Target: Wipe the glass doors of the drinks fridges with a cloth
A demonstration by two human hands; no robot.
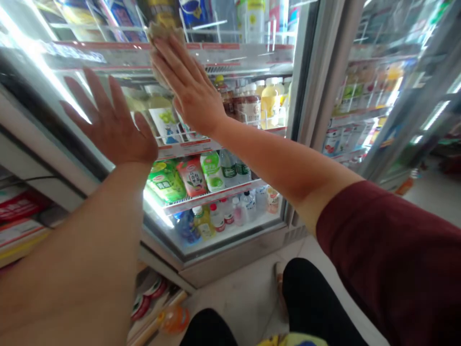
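Note:
My right hand [194, 91] lies flat with its fingers stretched upward, pressing a beige cloth [165, 32] against the glass door [252, 61] of a lit drinks cooler. Most of the cloth is hidden under the palm and fingers; its edge shows past the fingertips. On the left, my left hand [115, 127] is spread wide near the door's left side and holds nothing. Whether its palm touches the glass I cannot tell.
Behind the glass stand shelves of bottles [272, 98] and green tea packs [165, 181]. A second cooler [360, 91] is on the right. At lower left are a shelf of goods [25, 211] and an orange bottle [173, 319] by the tiled floor [248, 298].

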